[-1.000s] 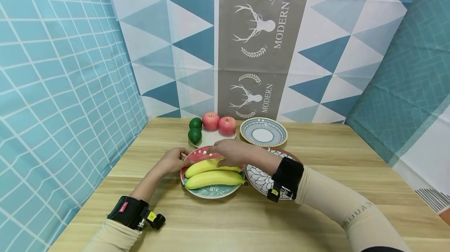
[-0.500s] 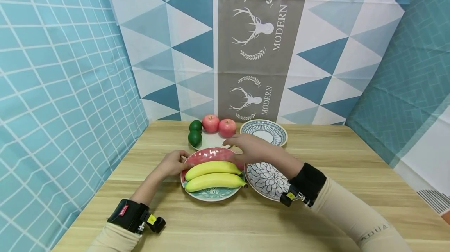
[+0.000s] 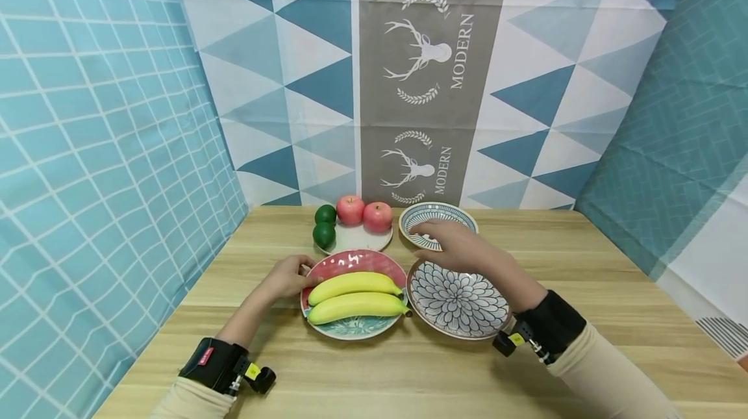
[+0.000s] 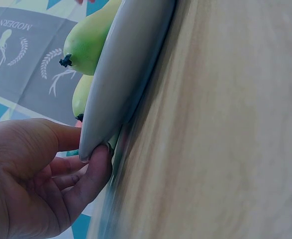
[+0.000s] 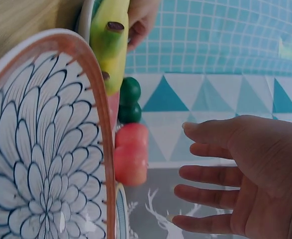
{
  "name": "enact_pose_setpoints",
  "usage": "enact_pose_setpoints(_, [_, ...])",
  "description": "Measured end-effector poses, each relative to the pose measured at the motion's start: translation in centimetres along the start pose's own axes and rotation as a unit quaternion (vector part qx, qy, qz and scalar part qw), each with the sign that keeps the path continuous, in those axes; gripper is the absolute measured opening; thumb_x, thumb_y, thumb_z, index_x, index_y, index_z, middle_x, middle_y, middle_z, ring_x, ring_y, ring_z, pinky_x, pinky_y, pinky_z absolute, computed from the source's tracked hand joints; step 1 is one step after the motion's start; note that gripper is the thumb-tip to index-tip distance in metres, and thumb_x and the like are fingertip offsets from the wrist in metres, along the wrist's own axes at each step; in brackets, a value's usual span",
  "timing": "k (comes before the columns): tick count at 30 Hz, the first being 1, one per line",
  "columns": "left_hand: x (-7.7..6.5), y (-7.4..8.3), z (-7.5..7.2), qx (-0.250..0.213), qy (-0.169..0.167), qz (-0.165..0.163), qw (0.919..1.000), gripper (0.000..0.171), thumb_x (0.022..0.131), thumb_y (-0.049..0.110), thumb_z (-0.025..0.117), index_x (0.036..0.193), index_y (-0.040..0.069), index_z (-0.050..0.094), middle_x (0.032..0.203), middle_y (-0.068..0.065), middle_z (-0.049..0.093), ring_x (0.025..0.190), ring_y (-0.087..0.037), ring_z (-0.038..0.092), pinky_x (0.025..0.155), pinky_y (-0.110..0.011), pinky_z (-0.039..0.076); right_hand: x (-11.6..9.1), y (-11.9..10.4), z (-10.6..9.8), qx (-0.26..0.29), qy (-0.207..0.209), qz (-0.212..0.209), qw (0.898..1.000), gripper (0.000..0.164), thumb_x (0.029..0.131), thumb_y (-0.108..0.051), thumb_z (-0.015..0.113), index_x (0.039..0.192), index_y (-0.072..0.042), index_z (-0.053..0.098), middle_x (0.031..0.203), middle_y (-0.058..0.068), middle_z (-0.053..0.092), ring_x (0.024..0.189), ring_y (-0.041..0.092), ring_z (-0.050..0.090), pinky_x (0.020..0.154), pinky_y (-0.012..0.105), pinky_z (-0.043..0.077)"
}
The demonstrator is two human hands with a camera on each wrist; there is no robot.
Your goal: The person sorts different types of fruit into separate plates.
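Red-and-teal plate [image 3: 350,264] lies pinched by the left grip [image 3: 288,277].

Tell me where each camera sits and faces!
Head: worn there, facing forward and down at two curved yellow bananas; left hand, right hand show.
Left wrist: worn there, facing the underside of a round red-green plate; left hand shows.
Right wrist: worn there, facing a round white flowered plate; both hands show.
Both wrist views share the bananas.

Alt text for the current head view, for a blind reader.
The left hand holds the rim of a colourful plate bearing two bananas; the right hand hovers near a floral plate. Behind sit apples and green fruits on a white plate.
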State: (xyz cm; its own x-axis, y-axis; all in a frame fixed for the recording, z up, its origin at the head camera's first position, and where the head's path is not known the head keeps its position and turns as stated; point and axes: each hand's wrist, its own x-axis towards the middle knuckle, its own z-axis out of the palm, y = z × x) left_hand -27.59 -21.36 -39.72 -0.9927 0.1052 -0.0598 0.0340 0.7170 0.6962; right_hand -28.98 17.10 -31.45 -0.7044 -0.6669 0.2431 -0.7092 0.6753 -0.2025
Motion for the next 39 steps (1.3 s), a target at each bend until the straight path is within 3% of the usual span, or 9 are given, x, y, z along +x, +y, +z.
enact_pose_setpoints(5, [-0.1, 0.1, 0.1, 0.001, 0.002, -0.003, 1.0000, 0.036, 0.098, 0.022, 0.077, 0.123, -0.001, 0.068, 0.096, -0.011, 0.063, 0.088, -0.025, 0.058, 0.071, -0.030, 0.049, -1.2, 1.4, -0.3, 0.007, 0.021, 0.028, 0.999, 0.046, 0.100, -0.029, 0.075, 0.140, -0.009, 0.065, 0.138, 0.010, 0.068, 0.117, 0.030, 0.067, 0.098, 0.050, 0.055])
enact_pose_setpoints(15, [-0.4, 0.0, 0.0, 0.006, 0.002, 0.002, 1.0000, 0.037, 0.096, 0.023, 0.079, 0.122, -0.001, 0.068, 0.092, -0.010, 0.062, 0.084, -0.024, 0.056, 0.068, -0.030, 0.047, -3.3, 3.9, -0.6, 0.019, 0.028, 0.117, 0.993, 0.041, 0.097, -0.023, 0.077, 0.132, -0.003, 0.069, 0.127, 0.016, 0.071, 0.111, 0.037, 0.069, 0.092, 0.052, 0.058])
enact_pose_setpoints(23, [-0.3, 0.1, 0.1, 0.016, 0.009, 0.024, 0.9996, 0.033, 0.094, 0.020, 0.080, 0.117, -0.002, 0.070, 0.089, -0.008, 0.063, 0.081, -0.022, 0.057, 0.067, -0.030, 0.047, -4.8, 6.0, 0.1, 0.024, 0.022, 0.141, 0.989, 0.039, 0.096, -0.019, 0.077, 0.129, -0.001, 0.069, 0.117, 0.019, 0.072, 0.100, 0.036, 0.071, 0.085, 0.050, 0.059])
enact_pose_setpoints(29, [-0.3, 0.1, 0.1, 0.011, 0.011, 0.018, 0.9997, 0.032, 0.095, 0.019, 0.080, 0.117, 0.000, 0.070, 0.088, -0.008, 0.062, 0.081, -0.021, 0.056, 0.068, -0.030, 0.046, -5.7, 7.3, 0.7, 0.018, 0.016, 0.159, 0.987, 0.041, 0.095, -0.019, 0.077, 0.128, 0.003, 0.068, 0.115, 0.024, 0.072, 0.098, 0.037, 0.070, 0.081, 0.050, 0.059])
enact_pose_setpoints(35, [-0.5, 0.3, 0.1, 0.001, 0.010, 0.007, 0.9999, 0.032, 0.096, 0.020, 0.079, 0.119, -0.002, 0.069, 0.091, -0.010, 0.062, 0.084, -0.023, 0.056, 0.068, -0.030, 0.048, -6.5, 8.1, 1.0, 0.010, 0.001, 0.186, 0.982, 0.042, 0.095, -0.025, 0.079, 0.126, 0.002, 0.069, 0.105, 0.019, 0.072, 0.096, 0.037, 0.069, 0.079, 0.050, 0.058])
enact_pose_setpoints(39, [-0.6, 0.3, 0.2, 0.001, 0.013, 0.001, 0.9999, 0.033, 0.096, 0.020, 0.079, 0.119, -0.002, 0.069, 0.092, -0.010, 0.062, 0.085, -0.023, 0.057, 0.069, -0.030, 0.048, -6.6, 8.4, 1.2, 0.019, -0.025, 0.202, 0.979, 0.044, 0.096, -0.027, 0.078, 0.126, 0.003, 0.069, 0.097, 0.012, 0.073, 0.089, 0.029, 0.069, 0.071, 0.042, 0.058])
